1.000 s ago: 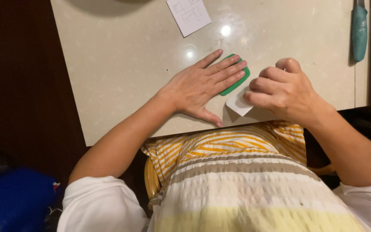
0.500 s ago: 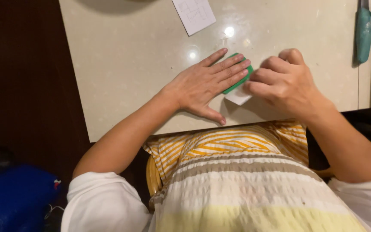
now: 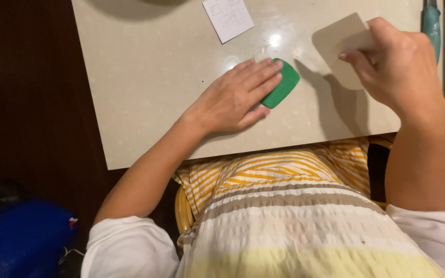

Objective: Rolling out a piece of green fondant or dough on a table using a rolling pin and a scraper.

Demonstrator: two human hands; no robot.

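Observation:
My left hand (image 3: 238, 95) lies flat on the pale table (image 3: 145, 77), its fingertips pressing on a green rounded piece (image 3: 283, 84) that sticks out from under them. My right hand (image 3: 395, 69) is raised above the table at the right and pinches a beige card with rounded corners (image 3: 340, 44). The card casts a shadow on the table beside the green piece.
A small white paper with printed diagrams (image 3: 228, 17) lies at the table's far edge. A teal-handled tool (image 3: 431, 23) rests at the far right. A blue bag (image 3: 21, 237) sits on the dark floor at the left. The table's near edge meets my striped top.
My right hand has lifted the beige card off the green piece and moved it up and to the right. The left hand stays flat on the green piece.

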